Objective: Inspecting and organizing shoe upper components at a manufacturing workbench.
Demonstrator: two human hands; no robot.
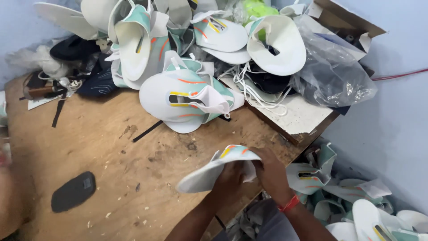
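Fingers (232,172) of the left hand (229,178) are curled and clamped on the underside of a shoe upper (214,169), a white piece with mint, orange and yellow trim; fingers of the right hand (269,172) are closed over its top fold at the trim end. Both hands hold the upper just above the near right corner of the surface (89,147), with the white end pointing left over the wood. A red band (290,204) circles the right wrist.

By the look of it, the step in hand is folding or pressing the upper along its trimmed end; the next move would call for a firm pinch on both sides while the piece is turned, so the fold does not slip.

Further out, a dark insole (73,192) lies well apart to the left, with bare wood between it and the hands. A heap of like uppers (187,93) fills the far side, spilling toward the middle. A board (298,118) juts over the right edge, beside a plastic bag (330,67). More uppers lie on the floor (356,209) to the right. Open room is to the left and centre; the edge runs right under the hands
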